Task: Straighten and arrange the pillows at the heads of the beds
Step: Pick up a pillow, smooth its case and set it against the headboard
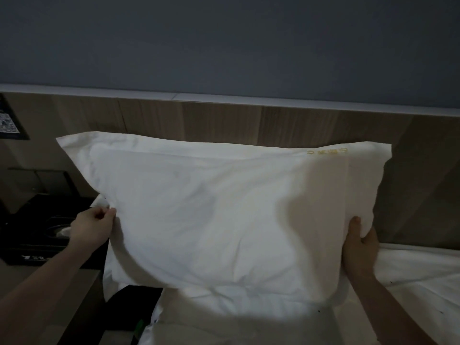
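Pillow (224, 215) held upright between both hands, left fingers (109, 213) pinching its edge, right fingers (354, 229) clasping its corner.

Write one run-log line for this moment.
step: positioning pillow | left hand: pinching left edge | right hand: gripping lower right corner | pillow: held before headboard

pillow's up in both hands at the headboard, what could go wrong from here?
1. The left hand only pinches the pillow by its edge fabric; that thin grip might slip, dropping that side.
2. The pillow's left end hangs past the bed edge over the dark nightstand; it may brush the items there.
3. The gold lettering appears upside down; set down this way, the pillow may end up misoriented against the wooden headboard.
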Available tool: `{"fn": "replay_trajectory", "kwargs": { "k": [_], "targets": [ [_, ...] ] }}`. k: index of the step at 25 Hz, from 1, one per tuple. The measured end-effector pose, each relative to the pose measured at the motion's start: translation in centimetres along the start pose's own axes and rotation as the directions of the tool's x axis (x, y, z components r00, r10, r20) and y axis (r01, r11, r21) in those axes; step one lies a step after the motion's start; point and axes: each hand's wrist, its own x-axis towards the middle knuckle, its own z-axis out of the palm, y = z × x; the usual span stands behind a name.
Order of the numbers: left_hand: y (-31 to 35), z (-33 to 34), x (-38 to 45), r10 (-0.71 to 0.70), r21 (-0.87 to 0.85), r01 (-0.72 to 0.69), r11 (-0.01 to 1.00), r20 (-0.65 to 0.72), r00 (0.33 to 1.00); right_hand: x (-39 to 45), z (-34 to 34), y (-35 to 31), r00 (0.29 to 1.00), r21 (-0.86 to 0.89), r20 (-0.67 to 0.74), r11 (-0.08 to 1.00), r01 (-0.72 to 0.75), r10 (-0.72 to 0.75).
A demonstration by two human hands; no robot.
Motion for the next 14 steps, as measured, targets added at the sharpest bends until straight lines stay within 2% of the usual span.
{"fn": "replay_trajectory", "kwargs": {
  "k": [4,7,10,14],
  "targets": [
    [1.1,-0.2,1.1,-0.045,0.142,0.03,0.989,0.101,0.994,0.5,0.1,-0.3,0.996,-0.059,0.079,0.997,-0.04,0.045],
    [3.8,-1.5,2.7,-0.056,0.034,0.056,0.998,0.023,0.998,2.5,0.0,-2.4,0.997,-0.044,0.071,0.999,0.001,0.002],
    [7.2,-3.0,4.9,0.005,-0.115,-0.014,0.993,-0.079,0.997,4.8,0.7,-6.0,0.994,-0.071,0.059,0.992,0.1,-0.096],
    [10.1,-3.9,8.2,0.069,-0.094,-0.072,0.993,-0.041,0.997,7.6,3.3,-10.0,0.98,-0.083,0.029,0.976,0.201,-0.199]
  ]
}}
